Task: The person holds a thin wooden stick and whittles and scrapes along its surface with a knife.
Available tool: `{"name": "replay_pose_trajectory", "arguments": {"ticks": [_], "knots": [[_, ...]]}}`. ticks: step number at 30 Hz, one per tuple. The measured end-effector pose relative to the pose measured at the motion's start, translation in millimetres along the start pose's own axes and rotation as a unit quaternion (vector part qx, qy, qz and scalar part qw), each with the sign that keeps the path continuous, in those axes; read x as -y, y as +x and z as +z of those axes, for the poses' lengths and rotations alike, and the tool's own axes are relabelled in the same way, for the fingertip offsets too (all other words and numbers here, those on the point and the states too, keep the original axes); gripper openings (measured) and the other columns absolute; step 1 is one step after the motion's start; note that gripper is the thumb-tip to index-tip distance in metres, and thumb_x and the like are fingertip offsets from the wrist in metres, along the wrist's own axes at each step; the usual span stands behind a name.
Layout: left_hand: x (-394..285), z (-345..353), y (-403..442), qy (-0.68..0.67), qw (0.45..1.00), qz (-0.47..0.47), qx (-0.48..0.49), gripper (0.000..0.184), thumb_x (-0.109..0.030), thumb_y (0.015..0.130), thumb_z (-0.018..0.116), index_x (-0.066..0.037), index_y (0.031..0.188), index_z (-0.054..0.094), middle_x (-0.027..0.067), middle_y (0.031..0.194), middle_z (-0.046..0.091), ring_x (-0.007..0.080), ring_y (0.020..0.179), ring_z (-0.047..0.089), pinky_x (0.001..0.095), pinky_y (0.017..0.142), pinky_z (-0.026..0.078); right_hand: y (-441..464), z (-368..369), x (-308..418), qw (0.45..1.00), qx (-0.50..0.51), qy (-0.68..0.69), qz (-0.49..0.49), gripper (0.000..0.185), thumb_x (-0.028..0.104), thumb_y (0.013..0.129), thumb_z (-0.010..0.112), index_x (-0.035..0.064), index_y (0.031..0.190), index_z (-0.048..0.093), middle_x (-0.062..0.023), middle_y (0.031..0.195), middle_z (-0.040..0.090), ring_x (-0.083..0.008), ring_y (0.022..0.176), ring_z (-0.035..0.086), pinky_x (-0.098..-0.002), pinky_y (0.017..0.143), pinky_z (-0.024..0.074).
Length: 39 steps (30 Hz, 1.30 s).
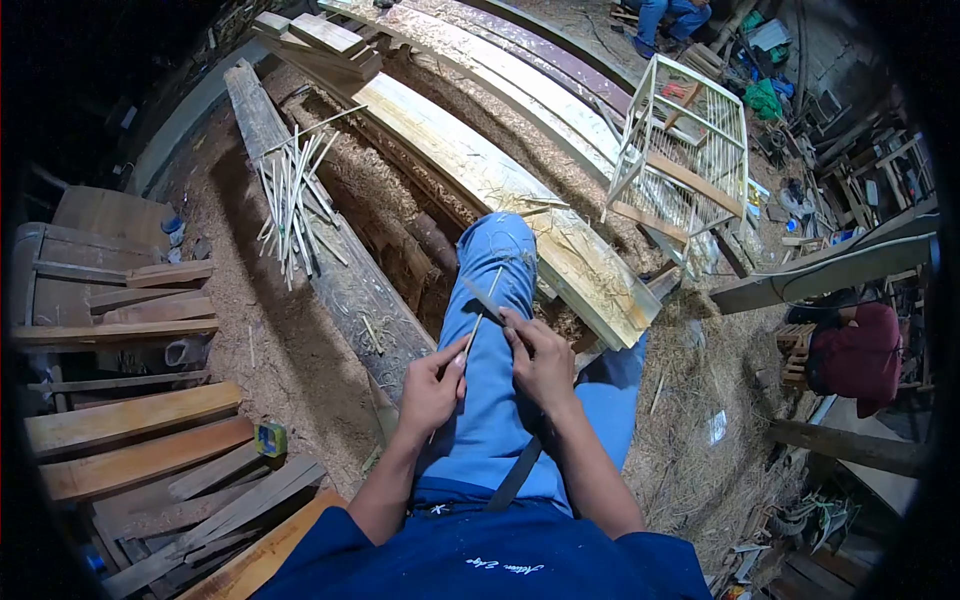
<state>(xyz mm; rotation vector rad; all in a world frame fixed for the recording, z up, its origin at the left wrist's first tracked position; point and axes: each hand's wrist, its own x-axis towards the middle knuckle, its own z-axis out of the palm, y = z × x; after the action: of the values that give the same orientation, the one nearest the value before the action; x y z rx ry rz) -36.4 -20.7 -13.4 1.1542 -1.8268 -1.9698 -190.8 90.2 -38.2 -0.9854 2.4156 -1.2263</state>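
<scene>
Over the blue-trousered knee, my left hand is closed on a thin wooden stick that slants up and away. My right hand grips a knife, its grey blade pointing up and left and meeting the stick. Shavings lie on the knee near the stick's far end. A pile of thin pale sticks rests on a weathered grey board to the left. Right of the knee, shavings cover the near end of a light plank.
A slatted wooden cage stands at the upper right. Stacked boards fill the left side, with a yellow-green tape measure among them. A person in dark red is at the right; another person's legs show at the top.
</scene>
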Motion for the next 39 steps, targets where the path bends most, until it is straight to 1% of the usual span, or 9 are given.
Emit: {"name": "replay_pose_trajectory", "arguments": {"ticks": [3, 9, 12, 25, 26, 27, 34, 36, 39], "knots": [[7, 4, 21, -0.026, 1.0, 0.004, -0.004, 0.034, -0.011, 0.103, 0.061, 0.001, 0.135, 0.065, -0.0057, 0.069, 0.056, 0.0019, 0.057, 0.046, 0.0206, 0.051, 0.036, -5, 0, 3, 0.999, 0.011, 0.016, -0.035, 0.031, 0.016, 0.095, 0.069, 0.0183, 0.126, 0.073, -0.011, 0.082, 0.066, -0.0301, 0.07, 0.066, -0.0407, 0.063, 0.0501], [8, 0, 16, -0.057, 0.998, -0.011, -0.016, 0.032, -0.007, 0.101, 0.064, 0.0, 0.132, 0.067, -0.0055, 0.07, 0.058, 0.0016, 0.056, 0.047, 0.0208, 0.051, 0.037, -4, 2, 8, 1.0, 0.007, -0.016, -0.009, 0.032, 0.018, 0.094, 0.07, 0.0233, 0.126, 0.073, -0.0101, 0.078, 0.062, -0.0318, 0.067, 0.064, -0.0432, 0.062, 0.0487], [15, -3, 5, -0.049, 0.998, -0.004, -0.028, 0.031, -0.007, 0.1, 0.065, 0.0, 0.131, 0.068, -0.0058, 0.069, 0.057, 0.0015, 0.055, 0.045, 0.0209, 0.05, 0.036, -2, 4, 7, 1.0, 0.009, -0.028, 0.002, 0.032, 0.02, 0.095, 0.068, 0.0254, 0.126, 0.071, -0.0095, 0.083, 0.064, -0.0347, 0.073, 0.067, -0.0465, 0.063, 0.0505], [24, -23, -49, -0.084, 0.995, -0.045, -0.014, 0.03, -0.008, 0.102, 0.063, 0.002, 0.13, 0.068, -0.0045, 0.067, 0.057, 0.0026, 0.053, 0.044, 0.0214, 0.048, 0.034, 3, 10, -1, 0.999, -0.023, -0.046, 0.0, 0.034, 0.023, 0.095, 0.068, 0.0278, 0.128, 0.07, -0.0095, 0.081, 0.062, -0.0363, 0.074, 0.067, -0.0486, 0.065, 0.0515], [26, -22, -50, -0.1, 0.994, -0.046, -0.02, 0.031, -0.008, 0.102, 0.063, 0.003, 0.13, 0.067, -0.0039, 0.067, 0.057, 0.0035, 0.052, 0.044, 0.0222, 0.048, 0.034, 2, 9, 0, 0.999, -0.022, -0.033, -0.004, 0.031, 0.021, 0.095, 0.068, 0.0243, 0.126, 0.072, -0.0104, 0.082, 0.064, -0.0349, 0.075, 0.067, -0.0463, 0.066, 0.0513], [25, -20, -46, -0.1, 0.994, -0.044, -0.022, 0.031, -0.008, 0.102, 0.063, 0.003, 0.13, 0.067, -0.0039, 0.067, 0.057, 0.0035, 0.052, 0.044, 0.0222, 0.048, 0.034, 2, 9, 1, 1.0, -0.02, -0.02, -0.01, 0.029, 0.019, 0.095, 0.068, 0.0209, 0.124, 0.073, -0.0114, 0.083, 0.066, -0.0335, 0.075, 0.068, -0.0441, 0.067, 0.0512], [3, 5, 12, -0.034, 0.999, -0.016, -0.012, 0.031, -0.011, 0.102, 0.062, 0.0, 0.131, 0.068, -0.0045, 0.065, 0.056, 0.0023, 0.052, 0.044, 0.0212, 0.048, 0.035, -11, -6, 6, 1.0, 0.007, 0.01, -0.026, 0.029, 0.018, 0.095, 0.069, 0.0198, 0.123, 0.075, -0.0113, 0.079, 0.065, -0.0313, 0.07, 0.066, -0.0421, 0.064, 0.05], [6, 5, 22, -0.032, 0.999, -0.012, -0.017, 0.031, -0.01, 0.102, 0.063, 0.0, 0.131, 0.068, -0.0047, 0.067, 0.058, 0.0018, 0.052, 0.045, 0.0209, 0.047, 0.034, -13, -1, 1, 1.0, 0.012, 0.001, -0.023, 0.031, 0.022, 0.093, 0.071, 0.0256, 0.124, 0.072, -0.0094, 0.081, 0.064, -0.0331, 0.072, 0.067, -0.0461, 0.064, 0.0516], [4, 4, 17, -0.037, 0.999, -0.016, -0.022, 0.03, -0.008, 0.101, 0.063, 0.0, 0.13, 0.069, -0.0051, 0.068, 0.058, 0.0016, 0.053, 0.046, 0.0207, 0.048, 0.035, -16, 4, -1, 1.0, -0.002, -0.004, -0.03, 0.034, 0.022, 0.093, 0.07, 0.0266, 0.127, 0.071, -0.009, 0.081, 0.063, -0.0334, 0.072, 0.067, -0.0468, 0.063, 0.0514]]}}
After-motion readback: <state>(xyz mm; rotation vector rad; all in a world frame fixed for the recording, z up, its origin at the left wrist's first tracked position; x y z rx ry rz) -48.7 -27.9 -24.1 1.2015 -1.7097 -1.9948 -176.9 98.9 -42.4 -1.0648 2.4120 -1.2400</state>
